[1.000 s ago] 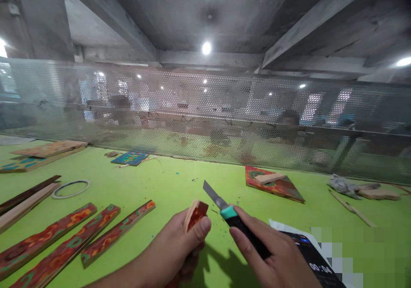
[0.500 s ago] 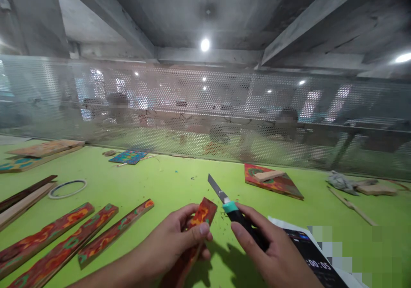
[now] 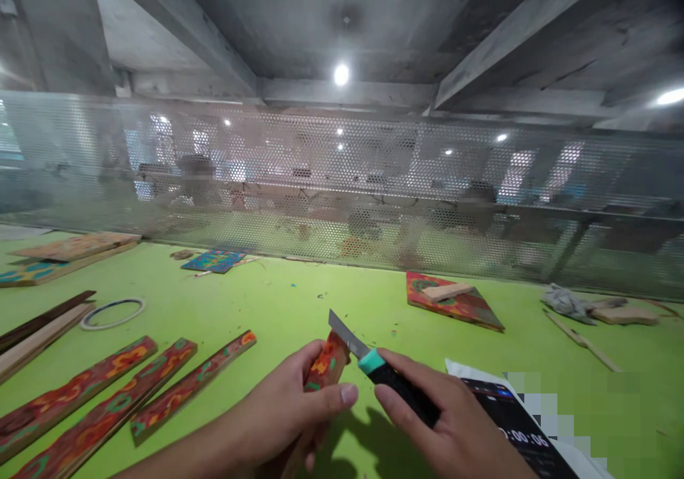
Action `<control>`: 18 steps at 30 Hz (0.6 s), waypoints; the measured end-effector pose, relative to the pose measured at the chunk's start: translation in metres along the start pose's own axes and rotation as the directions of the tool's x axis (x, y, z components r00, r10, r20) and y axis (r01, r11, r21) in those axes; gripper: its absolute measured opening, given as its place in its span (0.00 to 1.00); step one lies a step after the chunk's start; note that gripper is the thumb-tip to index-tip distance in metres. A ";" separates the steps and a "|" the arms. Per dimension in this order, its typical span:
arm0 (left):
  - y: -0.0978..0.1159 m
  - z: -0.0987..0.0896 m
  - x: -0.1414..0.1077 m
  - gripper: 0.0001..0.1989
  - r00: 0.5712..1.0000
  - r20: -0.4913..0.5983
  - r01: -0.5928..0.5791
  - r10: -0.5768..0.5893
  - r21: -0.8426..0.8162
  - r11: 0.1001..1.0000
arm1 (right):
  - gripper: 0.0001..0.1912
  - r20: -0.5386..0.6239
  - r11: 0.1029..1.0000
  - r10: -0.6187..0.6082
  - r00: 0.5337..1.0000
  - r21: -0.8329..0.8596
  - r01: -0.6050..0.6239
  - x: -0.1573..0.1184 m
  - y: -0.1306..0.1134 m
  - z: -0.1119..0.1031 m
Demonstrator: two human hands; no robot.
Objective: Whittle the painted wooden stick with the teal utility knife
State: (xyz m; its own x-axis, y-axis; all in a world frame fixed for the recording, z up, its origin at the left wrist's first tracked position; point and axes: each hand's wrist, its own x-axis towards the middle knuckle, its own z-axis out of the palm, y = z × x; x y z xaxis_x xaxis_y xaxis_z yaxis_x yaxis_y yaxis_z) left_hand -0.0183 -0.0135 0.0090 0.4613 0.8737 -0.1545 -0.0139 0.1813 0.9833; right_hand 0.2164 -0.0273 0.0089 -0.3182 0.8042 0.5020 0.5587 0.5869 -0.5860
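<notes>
My left hand [image 3: 291, 408] is wrapped round a painted wooden strip [image 3: 324, 366], red with orange and green swirls, its upper end tilted up and away. My right hand [image 3: 427, 411] grips a utility knife [image 3: 392, 379] with a black handle and teal collar. The knife's blade [image 3: 345, 333] lies at the strip's top end, pointing up and left. Small dark shavings are scattered on the green table [image 3: 288, 297] beyond the hands.
Three painted strips [image 3: 107, 408] lie at left, near a tape ring [image 3: 112, 314] and plain wood [image 3: 43, 336]. A painted board [image 3: 454, 301] is beyond my right hand. A phone [image 3: 524, 422] lies at right. A perforated screen [image 3: 342, 194] runs behind.
The knife has moved left and slightly down, bringing its blade onto the strip's end. In my left hand the strip has turned, showing more of its side edge.
</notes>
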 end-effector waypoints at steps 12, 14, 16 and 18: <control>-0.002 -0.001 -0.007 0.49 0.999 0.035 -0.009 0.011 -0.068 0.998 | 0.12 0.303 0.995 -0.101 0.948 0.019 0.100 0.000 -0.005 -0.014; -0.001 0.001 -0.008 0.50 0.998 0.061 0.009 -0.006 -0.051 0.999 | 0.13 0.298 0.995 -0.095 0.950 0.014 0.096 0.001 -0.007 -0.015; -0.001 0.002 -0.008 0.43 0.997 0.074 -0.013 0.013 -0.011 1.000 | 0.12 0.281 0.996 -0.091 0.955 0.004 0.093 0.001 -0.008 -0.015; -0.004 0.002 -0.005 0.35 0.997 0.048 -0.061 0.060 0.034 0.998 | 0.11 0.274 0.996 -0.084 0.958 -0.004 0.088 0.002 -0.010 -0.015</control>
State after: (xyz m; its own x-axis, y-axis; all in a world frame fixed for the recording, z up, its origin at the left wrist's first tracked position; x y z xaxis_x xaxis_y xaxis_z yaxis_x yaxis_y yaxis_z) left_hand -0.0192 -0.0199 0.0057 0.5014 0.8605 -0.0907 -0.0122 0.1119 0.9936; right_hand 0.2219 -0.0330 0.0251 -0.5615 0.7471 0.3558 0.5314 0.6552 -0.5370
